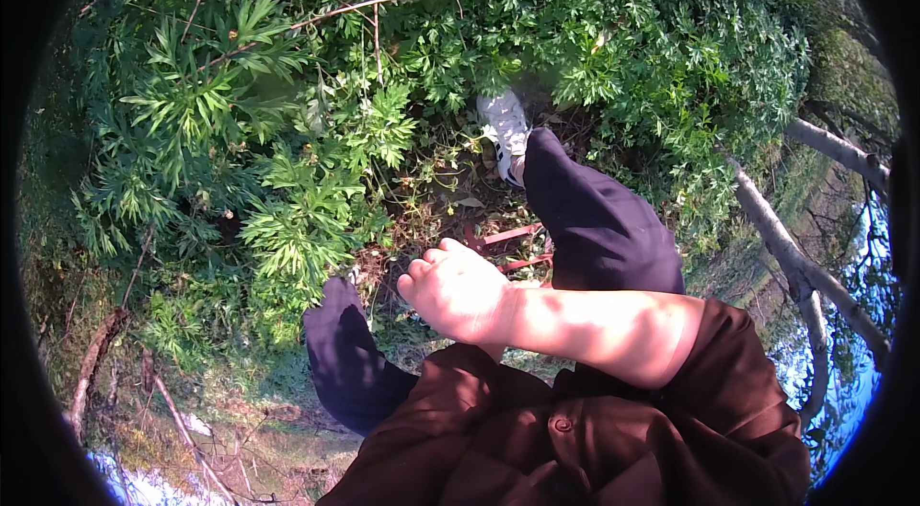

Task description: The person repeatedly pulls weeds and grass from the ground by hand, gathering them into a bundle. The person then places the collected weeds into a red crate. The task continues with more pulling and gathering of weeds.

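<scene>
My right hand [454, 284] is in the middle of the view, bright in the sun, with its fingers curled; whether it holds something is hidden. Below its wrist, a small patch of skin at the brown left cuff [460, 369] is all that shows of my left arm; the left hand is hidden behind the right one. Just beyond the right hand, two thin red strips [512, 236] of an object I cannot make out lie low near the ground, between my legs. My right foot wears a white shoe [504, 129] with dark stripes.
Dense leafy green plants [309, 218] stand ahead and to the left. A thin dry branch [374, 3] crosses them. Thick bare branches [783, 240] rise at the right, and a brown stem [93, 362] at the lower left. My dark trouser legs [604, 226] are spread over leaf litter.
</scene>
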`<state>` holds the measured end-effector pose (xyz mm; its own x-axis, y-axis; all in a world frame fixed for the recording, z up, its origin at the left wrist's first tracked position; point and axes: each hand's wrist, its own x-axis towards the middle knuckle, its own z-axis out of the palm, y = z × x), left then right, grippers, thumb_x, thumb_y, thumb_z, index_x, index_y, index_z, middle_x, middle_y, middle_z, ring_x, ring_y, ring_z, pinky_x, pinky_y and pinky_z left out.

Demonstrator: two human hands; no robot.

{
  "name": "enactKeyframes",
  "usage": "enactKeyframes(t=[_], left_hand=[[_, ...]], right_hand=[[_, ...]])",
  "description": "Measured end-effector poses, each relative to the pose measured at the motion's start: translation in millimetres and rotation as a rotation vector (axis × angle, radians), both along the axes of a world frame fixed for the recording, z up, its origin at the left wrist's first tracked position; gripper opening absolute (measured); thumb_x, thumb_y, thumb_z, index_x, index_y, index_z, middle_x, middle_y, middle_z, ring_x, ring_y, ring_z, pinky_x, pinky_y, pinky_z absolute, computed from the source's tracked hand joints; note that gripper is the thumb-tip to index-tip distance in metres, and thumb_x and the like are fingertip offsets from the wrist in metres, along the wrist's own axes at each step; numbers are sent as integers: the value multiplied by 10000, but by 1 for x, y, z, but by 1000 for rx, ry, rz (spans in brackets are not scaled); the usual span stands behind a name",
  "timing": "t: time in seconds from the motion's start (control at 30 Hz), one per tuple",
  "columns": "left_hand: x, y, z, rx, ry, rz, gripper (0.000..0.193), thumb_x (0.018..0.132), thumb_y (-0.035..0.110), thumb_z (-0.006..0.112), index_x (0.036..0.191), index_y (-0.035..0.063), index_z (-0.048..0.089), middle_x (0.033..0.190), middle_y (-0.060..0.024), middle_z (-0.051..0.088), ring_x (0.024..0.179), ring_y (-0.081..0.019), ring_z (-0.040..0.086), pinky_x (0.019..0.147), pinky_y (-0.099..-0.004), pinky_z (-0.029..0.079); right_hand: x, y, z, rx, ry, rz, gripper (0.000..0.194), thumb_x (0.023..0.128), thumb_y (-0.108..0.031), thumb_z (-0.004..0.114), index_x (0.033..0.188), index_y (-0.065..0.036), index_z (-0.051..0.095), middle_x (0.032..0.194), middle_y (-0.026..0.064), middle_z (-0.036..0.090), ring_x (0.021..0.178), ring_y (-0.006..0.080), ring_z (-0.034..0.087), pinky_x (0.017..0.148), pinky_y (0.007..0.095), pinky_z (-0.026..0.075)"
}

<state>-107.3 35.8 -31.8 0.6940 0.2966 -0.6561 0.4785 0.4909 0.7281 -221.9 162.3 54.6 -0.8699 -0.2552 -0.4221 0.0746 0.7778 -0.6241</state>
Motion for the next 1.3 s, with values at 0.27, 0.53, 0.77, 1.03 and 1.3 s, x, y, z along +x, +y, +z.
enactKeyframes(t=[0.27,0.53,0.77,1.03,1.3], left_hand=[[52,34,-17,61,11,93,178,787,166,509,874,42,603,838,-155,638,843,-318,617,804,-439,448],[90,29,-54,155,149,128,172,777,169,523,848,38,609,839,-163,636,842,-325,614,782,-427,464],[109,10,-53,216,284,100,169,768,172,536,826,33,615,839,-170,633,841,-332,613,763,-416,478],[97,-7,-39,375,416,103,168,758,174,550,800,29,621,840,-178,630,840,-340,610,741,-404,494],[-14,22,43,746,1122,907,273,771,133,623,1005,30,529,986,-164,569,893,-326,571,782,-393,456]], right_hand=[[-19,24,30,-16,110,19,145,749,-156,505,858,-68,541,793,52,552,796,206,557,753,334,409],[19,22,37,28,567,45,90,662,-162,534,710,-85,533,658,36,484,663,202,498,654,331,393],[14,40,50,90,479,32,150,697,-114,548,821,-49,602,776,109,621,760,256,618,734,398,461],[52,46,88,-25,605,-207,182,807,-222,559,859,-49,583,862,122,599,863,292,587,789,403,466],[200,120,70,-474,1123,-944,146,798,-51,598,933,4,602,846,112,634,757,175,633,729,266,498]])
